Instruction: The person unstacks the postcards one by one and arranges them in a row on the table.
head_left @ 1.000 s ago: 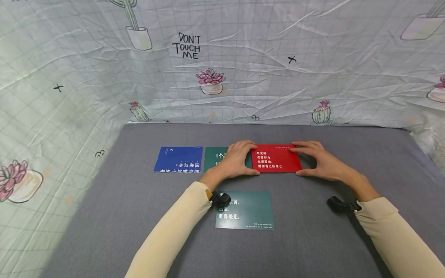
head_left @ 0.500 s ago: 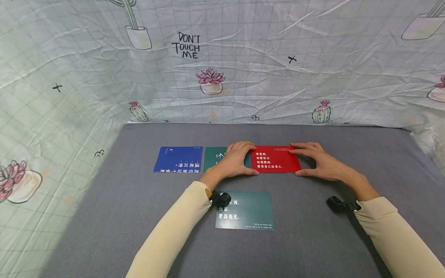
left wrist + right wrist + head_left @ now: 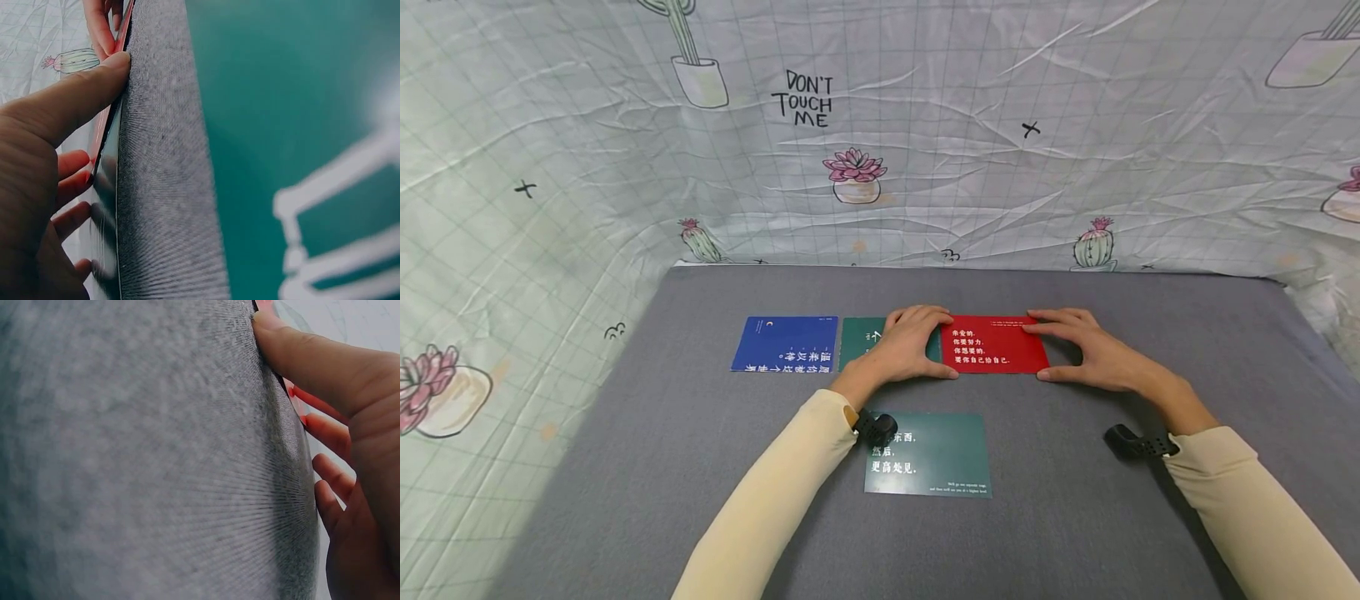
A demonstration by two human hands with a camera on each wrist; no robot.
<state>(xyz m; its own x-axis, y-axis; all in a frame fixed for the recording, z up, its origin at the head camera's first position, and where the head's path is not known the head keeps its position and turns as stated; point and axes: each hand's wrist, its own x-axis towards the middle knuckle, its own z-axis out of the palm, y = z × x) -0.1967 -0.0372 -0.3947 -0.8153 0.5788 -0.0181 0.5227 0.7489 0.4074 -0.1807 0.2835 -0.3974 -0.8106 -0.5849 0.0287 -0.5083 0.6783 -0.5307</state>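
Observation:
Side by side lie a blue card (image 3: 784, 342), a green card (image 3: 853, 337) and a red card (image 3: 992, 343). The left hand (image 3: 895, 348), arched over the green card and covering part of it, holds the red card's left end between thumb at the near edge and fingers at the far edge. At the right end, the right hand (image 3: 1097, 354) holds it the same way, fingertips on the far corner and thumb at the near corner. Both thumbs touch the card's near edge in the wrist views. Nearer lies a dark green card (image 3: 932, 458), partly under the left wrist.
The cards lie on a grey cloth surface (image 3: 1037, 533). A pale fabric backdrop (image 3: 962, 183) with printed plants rises behind and at the left. Black wrist devices sit on both wrists, the left one above the nearer card's upper left corner.
The red card has shifted very slightly left, and its far edge sits a little nearer. Both hands have moved slightly with it, keeping their places at its ends.

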